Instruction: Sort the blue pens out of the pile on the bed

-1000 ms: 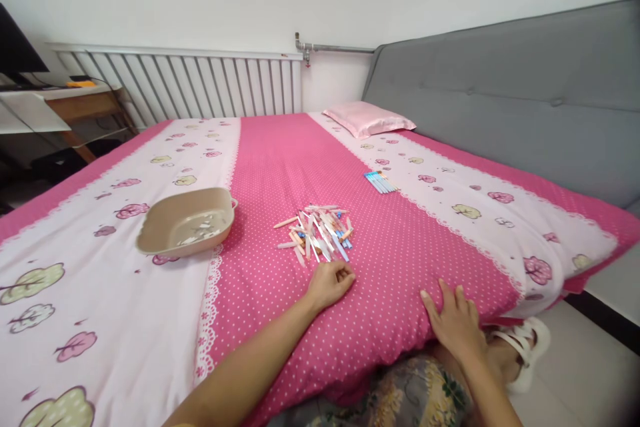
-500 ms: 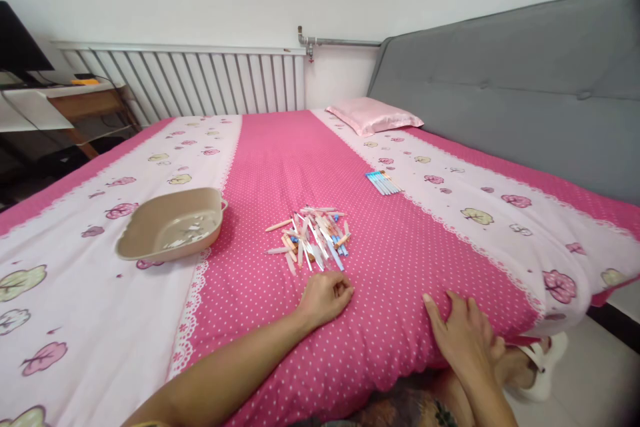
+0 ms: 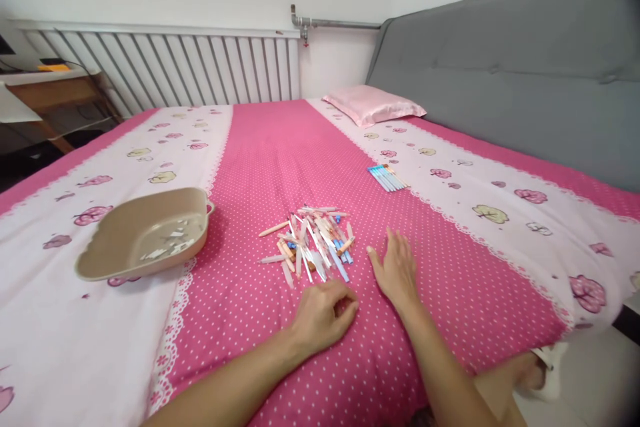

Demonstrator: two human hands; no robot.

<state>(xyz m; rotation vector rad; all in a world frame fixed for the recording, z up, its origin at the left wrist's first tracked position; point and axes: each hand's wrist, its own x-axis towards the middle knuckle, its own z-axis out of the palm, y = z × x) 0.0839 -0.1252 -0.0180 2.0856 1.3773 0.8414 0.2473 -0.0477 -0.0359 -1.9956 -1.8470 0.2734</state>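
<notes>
A loose heap of pens (image 3: 317, 240), white, pink, blue and peach, lies on the pink dotted bedspread (image 3: 280, 167). Just in front of it, my left hand (image 3: 325, 313) rests on the cloth with its fingers curled in, and I see nothing held in it. My right hand (image 3: 397, 267) is open, fingers stretched forward over the bedspread to the right of the heap, not touching the pens. Farther back on the right, several blue-capped pens and an orange-topped one lie side by side in a neat row (image 3: 388, 178).
On the left stands a beige plastic basin (image 3: 145, 220) with small white pieces inside. A pink pillow (image 3: 373, 105) lies at the back by the grey headboard (image 3: 505, 73). A white radiator (image 3: 175, 67) runs along the wall, beside a wooden desk (image 3: 55, 100).
My right hand has moved forward and left, from the bed's front edge to beside the pen heap. My left hand stays curled near the heap. The view has tilted down slightly.
</notes>
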